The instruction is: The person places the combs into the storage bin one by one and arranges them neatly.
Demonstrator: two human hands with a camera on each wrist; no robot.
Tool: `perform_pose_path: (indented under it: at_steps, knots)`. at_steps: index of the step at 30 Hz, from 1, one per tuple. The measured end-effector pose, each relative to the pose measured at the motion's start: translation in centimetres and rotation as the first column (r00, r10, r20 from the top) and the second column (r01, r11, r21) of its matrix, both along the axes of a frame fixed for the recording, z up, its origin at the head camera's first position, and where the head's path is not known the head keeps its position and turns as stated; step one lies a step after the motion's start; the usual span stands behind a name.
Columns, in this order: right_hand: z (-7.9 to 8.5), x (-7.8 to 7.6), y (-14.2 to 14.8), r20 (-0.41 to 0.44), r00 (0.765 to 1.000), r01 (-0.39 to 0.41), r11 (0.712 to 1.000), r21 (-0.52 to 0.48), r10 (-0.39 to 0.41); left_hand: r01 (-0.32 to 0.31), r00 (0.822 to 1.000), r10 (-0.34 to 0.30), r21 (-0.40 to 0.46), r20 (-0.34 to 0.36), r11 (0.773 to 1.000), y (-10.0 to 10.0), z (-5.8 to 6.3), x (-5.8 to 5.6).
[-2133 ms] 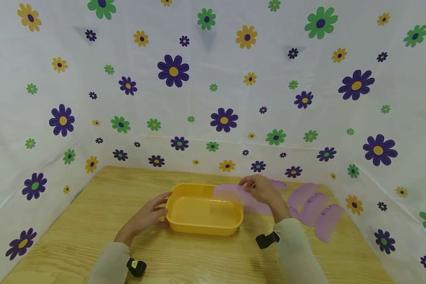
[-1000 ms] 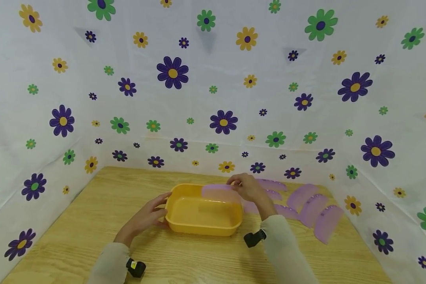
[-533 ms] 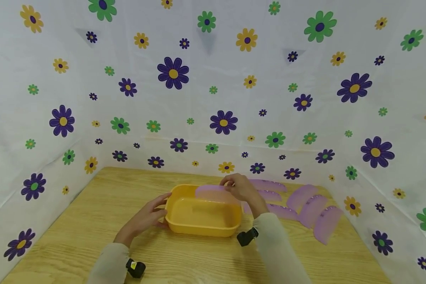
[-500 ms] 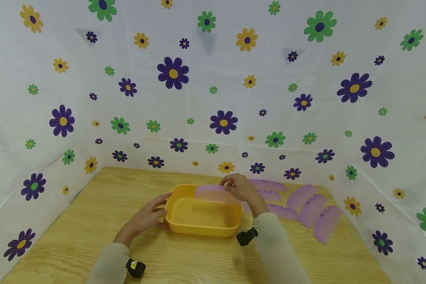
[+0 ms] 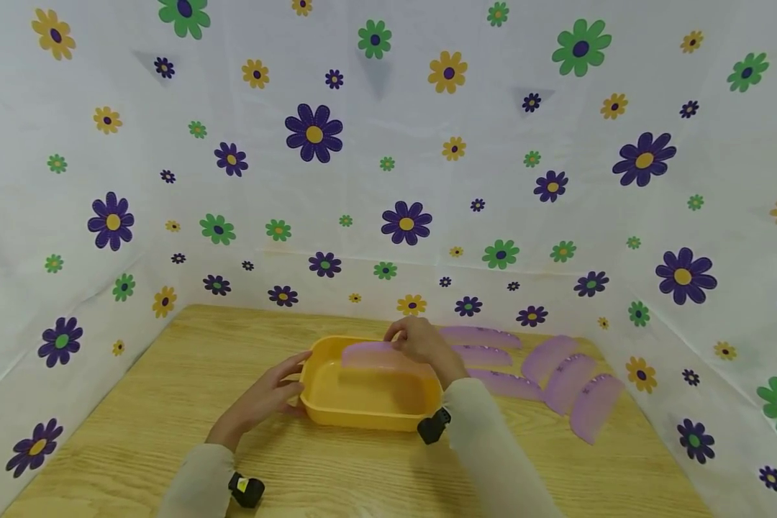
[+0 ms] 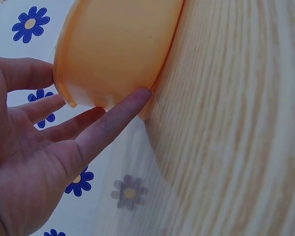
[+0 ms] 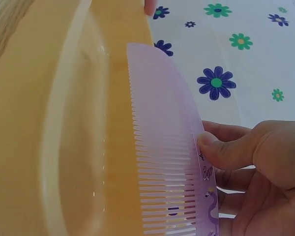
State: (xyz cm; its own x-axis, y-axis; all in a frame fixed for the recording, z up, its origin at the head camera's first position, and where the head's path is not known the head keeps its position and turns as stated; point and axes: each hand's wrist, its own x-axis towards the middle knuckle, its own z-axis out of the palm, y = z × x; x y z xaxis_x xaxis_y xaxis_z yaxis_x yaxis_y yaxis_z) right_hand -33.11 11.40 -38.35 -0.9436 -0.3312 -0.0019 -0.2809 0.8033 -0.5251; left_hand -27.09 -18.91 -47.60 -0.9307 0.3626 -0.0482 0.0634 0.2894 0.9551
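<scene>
A translucent purple comb (image 7: 162, 113) with a flamingo print is pinched by its spine between the thumb and fingers of my right hand (image 7: 270, 167). In the head view this comb (image 5: 369, 355) is over the far side of a yellow plastic basin (image 5: 369, 417), its teeth pointing down. My right hand (image 5: 421, 344) stands at the basin's back right rim. My left hand (image 5: 262, 399) touches the basin's left end with fingers spread. The left wrist view has those straight fingers of the left hand (image 6: 54, 132) against the outer wall of the basin (image 6: 118, 49).
Several more purple combs lie on the wooden table (image 5: 285, 475) to the right: one comb (image 5: 482, 337) at the back, another comb (image 5: 508, 385) beside the basin, and a slanted comb (image 5: 596, 409) farthest right. A white flowered cloth (image 5: 388, 187) walls the back and sides.
My right hand has carried the comb leftward from the basin's right rim to over its far side, lowering it slightly. My left hand stays at the basin's left end.
</scene>
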Motion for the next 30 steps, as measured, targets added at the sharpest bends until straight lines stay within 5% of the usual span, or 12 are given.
perform_pose_path:
  at_steps: [15,30]
  knots:
    - [-0.6,-1.0,-1.7,-0.035,0.998,-0.061,0.998,0.000,0.061,0.003,1.000,-0.003,0.008,-0.002,1.000,0.0,-0.2,-0.1]
    - [-1.1,-1.1,-3.3,0.011,0.999,-0.036,0.997,0.075,0.035,0.001,1.000,-0.001,0.009,0.003,1.000,-0.1,-0.3,-0.2]
